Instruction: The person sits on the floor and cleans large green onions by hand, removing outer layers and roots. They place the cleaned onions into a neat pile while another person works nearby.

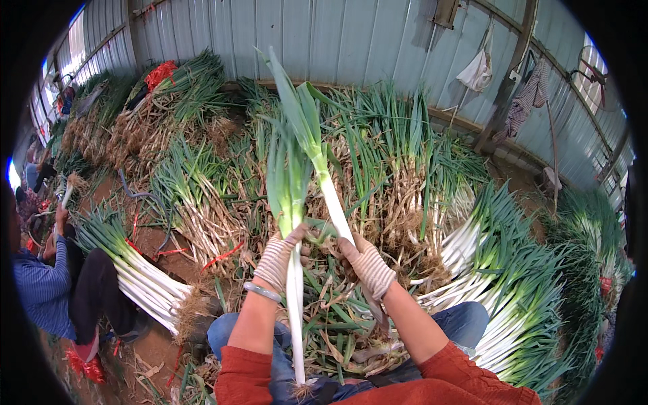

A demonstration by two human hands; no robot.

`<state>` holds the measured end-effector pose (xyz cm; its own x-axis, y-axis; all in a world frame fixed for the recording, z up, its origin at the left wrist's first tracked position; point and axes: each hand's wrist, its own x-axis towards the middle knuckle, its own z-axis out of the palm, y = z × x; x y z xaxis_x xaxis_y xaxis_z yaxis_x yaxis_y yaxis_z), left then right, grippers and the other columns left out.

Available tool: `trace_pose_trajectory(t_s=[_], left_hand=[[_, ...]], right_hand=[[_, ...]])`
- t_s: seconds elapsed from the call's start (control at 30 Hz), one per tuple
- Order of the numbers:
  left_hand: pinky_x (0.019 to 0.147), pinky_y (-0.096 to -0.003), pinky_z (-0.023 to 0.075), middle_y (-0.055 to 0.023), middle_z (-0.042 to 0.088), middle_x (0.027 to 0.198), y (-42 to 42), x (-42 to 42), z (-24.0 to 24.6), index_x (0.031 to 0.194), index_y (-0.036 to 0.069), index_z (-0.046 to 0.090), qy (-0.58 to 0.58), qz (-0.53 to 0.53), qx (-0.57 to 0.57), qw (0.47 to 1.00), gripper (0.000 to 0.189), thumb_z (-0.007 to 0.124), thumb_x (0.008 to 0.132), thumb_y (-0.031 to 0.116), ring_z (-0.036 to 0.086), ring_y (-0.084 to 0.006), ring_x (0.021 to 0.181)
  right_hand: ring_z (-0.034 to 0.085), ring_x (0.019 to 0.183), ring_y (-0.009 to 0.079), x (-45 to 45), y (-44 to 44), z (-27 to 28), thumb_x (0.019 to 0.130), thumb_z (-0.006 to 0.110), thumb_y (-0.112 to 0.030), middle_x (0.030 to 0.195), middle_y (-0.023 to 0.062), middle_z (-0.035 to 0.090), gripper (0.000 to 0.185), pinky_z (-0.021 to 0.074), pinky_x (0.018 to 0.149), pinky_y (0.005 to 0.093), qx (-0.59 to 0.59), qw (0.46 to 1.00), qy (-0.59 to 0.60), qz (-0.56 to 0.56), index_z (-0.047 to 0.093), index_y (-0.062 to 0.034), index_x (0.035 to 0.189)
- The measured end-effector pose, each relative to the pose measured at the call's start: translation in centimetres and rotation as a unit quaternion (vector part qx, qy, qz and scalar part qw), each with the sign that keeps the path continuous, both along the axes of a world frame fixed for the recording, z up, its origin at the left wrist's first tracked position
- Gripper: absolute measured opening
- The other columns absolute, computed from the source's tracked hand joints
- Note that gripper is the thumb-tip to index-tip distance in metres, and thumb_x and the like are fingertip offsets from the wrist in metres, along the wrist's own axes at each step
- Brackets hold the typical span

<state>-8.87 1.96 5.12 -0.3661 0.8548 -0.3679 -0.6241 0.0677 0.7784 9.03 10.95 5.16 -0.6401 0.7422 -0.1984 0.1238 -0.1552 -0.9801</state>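
My left hand (281, 255), in a striped fingerless glove, grips a green onion stalk (294, 324). Its white shaft runs down to a root tuft (302, 389) near my lap, and the green leaves point up. Another white shaft seems to lie alongside it. Just to the right, my right hand (368, 264), gloved the same way, closes around the lower white part of a second green onion (331, 202). That one leans up and left, its leaves crossing over the first. A limp strip of peel (375, 310) hangs below my right hand; the lower end of this stalk is hidden.
Clean white green onions (506, 324) lie piled at my right. Unpeeled, rooty bunches (405, 197) stand ahead by the metal wall (334, 40). Leaf scraps (334, 334) cover the ground between my knees. At left, a co-worker (43, 288) sits beside a bundle of peeled onions (147, 283).
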Motion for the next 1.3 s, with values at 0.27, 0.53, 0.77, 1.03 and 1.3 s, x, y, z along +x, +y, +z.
trace_pose_trajectory(t_s=[0.27, 0.53, 0.77, 1.03, 1.3], left_hand=[[0.044, -0.0203, 0.0428, 0.0034, 0.05, 0.075, -0.1, -3.1, 0.2, 0.11, 0.005, 0.056, -0.064, 0.132, 0.051, 0.988, 0.048, 0.073, 0.089, 0.044, 0.045, -0.0043, 0.053], [0.052, -0.0134, 0.0487, -0.0023, 0.066, 0.091, -1.3, -1.7, 0.8, 0.12, 0.007, 0.058, -0.019, 0.066, 0.093, 0.993, 0.065, 0.082, 0.078, 0.05, 0.052, -0.0016, 0.059], [0.05, -0.0171, 0.0461, 0.0022, 0.06, 0.079, 0.2, 0.2, 0.9, 0.104, 0.01, 0.062, 0.008, 0.085, 0.082, 0.993, 0.045, 0.083, 0.079, 0.042, 0.051, -0.0042, 0.058], [0.05, -0.0208, 0.0449, 0.0026, 0.06, 0.081, 0.9, 1.0, 0.5, 0.111, 0.01, 0.06, 0.003, 0.093, 0.087, 0.992, 0.041, 0.081, 0.082, 0.03, 0.052, -0.0073, 0.059], [0.041, -0.0268, 0.0434, 0.0, 0.06, 0.075, 1.5, 0.9, 0.3, 0.111, 0.01, 0.058, 0.042, 0.127, 0.05, 0.99, 0.049, 0.087, 0.073, 0.02, 0.051, -0.0123, 0.05]], right_hand=[[0.041, 0.046, 0.0025, 6.0, -3.1, 0.1, 0.096, 0.064, -0.036, 0.064, -0.0066, 0.049, 0.035, 0.0307, 0.039, 0.0193, -0.201, 0.972, 0.043, 0.115, 0.054, -0.0084, 0.114], [0.047, 0.05, 0.0045, 5.8, -5.3, -0.6, 0.098, 0.06, -0.045, 0.068, -0.004, 0.054, 0.04, 0.037, 0.042, 0.0209, -0.223, 0.937, -0.07, 0.261, 0.058, -0.0083, 0.115], [0.068, 0.086, 0.0342, 1.8, -4.7, 0.4, 0.081, 0.078, -0.031, 0.109, 0.0235, 0.061, 0.064, 0.0571, 0.077, 0.0427, 0.457, 0.87, -0.184, 0.026, 0.049, -0.0006, 0.129], [0.06, 0.087, 0.0375, -3.6, -2.4, 1.9, 0.08, 0.076, -0.017, 0.099, 0.0217, 0.057, 0.04, 0.0522, 0.079, 0.0444, 0.5, 0.863, -0.066, 0.002, 0.054, 0.0001, 0.109], [0.059, 0.077, 0.0358, -3.2, -2.2, 1.6, 0.082, 0.074, -0.02, 0.081, 0.0176, 0.058, 0.029, 0.0489, 0.069, 0.0452, 0.527, 0.838, -0.133, 0.056, 0.057, 0.0001, 0.093]])
